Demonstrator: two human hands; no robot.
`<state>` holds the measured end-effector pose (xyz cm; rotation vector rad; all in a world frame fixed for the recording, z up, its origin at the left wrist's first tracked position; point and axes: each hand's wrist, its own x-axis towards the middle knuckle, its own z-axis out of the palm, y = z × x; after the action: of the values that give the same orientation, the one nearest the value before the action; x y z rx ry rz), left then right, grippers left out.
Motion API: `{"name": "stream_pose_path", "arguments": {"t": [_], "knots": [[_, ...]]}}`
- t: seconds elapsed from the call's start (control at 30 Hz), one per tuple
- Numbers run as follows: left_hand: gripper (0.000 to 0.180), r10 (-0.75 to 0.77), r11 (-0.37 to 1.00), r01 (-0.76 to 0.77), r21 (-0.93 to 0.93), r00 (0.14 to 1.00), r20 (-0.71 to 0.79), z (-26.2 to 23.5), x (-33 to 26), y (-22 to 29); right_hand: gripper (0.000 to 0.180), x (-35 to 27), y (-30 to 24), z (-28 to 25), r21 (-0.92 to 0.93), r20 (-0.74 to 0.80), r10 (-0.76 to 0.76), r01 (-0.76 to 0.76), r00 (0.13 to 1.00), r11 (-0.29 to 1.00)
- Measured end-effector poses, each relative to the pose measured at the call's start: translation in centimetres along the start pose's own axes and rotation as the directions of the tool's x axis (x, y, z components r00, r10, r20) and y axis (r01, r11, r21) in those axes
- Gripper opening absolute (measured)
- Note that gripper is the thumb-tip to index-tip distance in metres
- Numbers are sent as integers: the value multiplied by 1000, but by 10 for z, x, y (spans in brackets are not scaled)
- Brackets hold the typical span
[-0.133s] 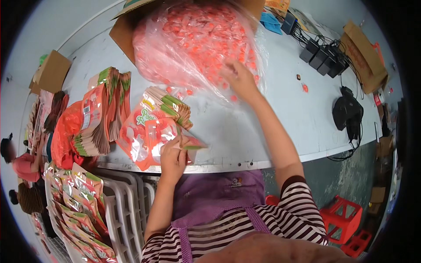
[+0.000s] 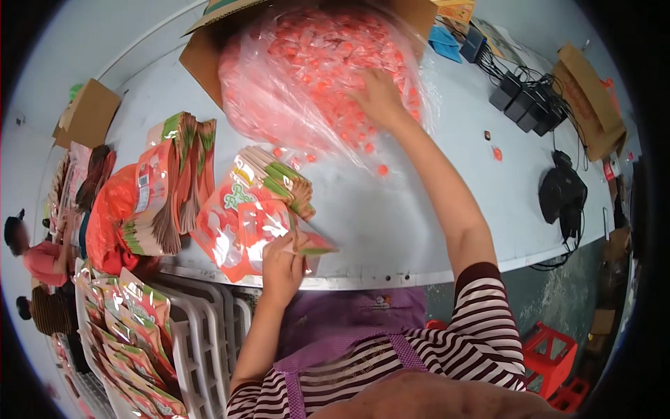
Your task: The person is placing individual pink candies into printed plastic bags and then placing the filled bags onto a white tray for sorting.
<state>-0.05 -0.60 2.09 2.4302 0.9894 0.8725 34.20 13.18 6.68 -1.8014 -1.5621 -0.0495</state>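
My left hand (image 2: pixel 283 271) is closed on a printed pink-and-green pouch (image 2: pixel 269 222) near the table's front edge, its fingers pinching the pouch's right side. Just behind lies a stack of similar flat pouches (image 2: pixel 279 178). My right hand (image 2: pixel 380 98) reaches over a heap of small red wrapped candies (image 2: pixel 328 59), fingers apart, touching the top pieces. A large clear plastic bag (image 2: pixel 258 105) surrounds the heap and spills from a cardboard box (image 2: pixel 202 70). A few candies lie loose at the bag's front.
More bundled pouches (image 2: pixel 171 185) stand at the left beside a red plastic bag (image 2: pixel 112 223). Filled pouches (image 2: pixel 132 328) sit in a white crate (image 2: pixel 199 335) below. Black chargers (image 2: pixel 523 105) and a black strapped item (image 2: pixel 562 192) lie right. Red stools (image 2: pixel 548 356) are on the floor.
My right hand has moved farther over the candies, its fingers now down among them. My left hand keeps its grip on the pouch. The whole view has shifted slightly.
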Motion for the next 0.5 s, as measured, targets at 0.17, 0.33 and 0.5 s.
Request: {"name": "stream_pose_path", "arguments": {"t": [0.17, 0.33, 0.5], "knots": [[29, 24, 999, -24, 25, 1000, 11, 7, 5, -4, 51, 94, -21, 31, -260, 96, -90, 112, 991, 959], [39, -8, 999, 9, 45, 1000, -19, 8, 4, -1, 52, 118, -25, 67, -338, 326, 91, 26, 941, 941], [38, -38, 998, 37, 42, 999, 17, 7, 5, -2, 52, 110, -14, 59, -384, 388, 57, 105, 920, 917]]}}
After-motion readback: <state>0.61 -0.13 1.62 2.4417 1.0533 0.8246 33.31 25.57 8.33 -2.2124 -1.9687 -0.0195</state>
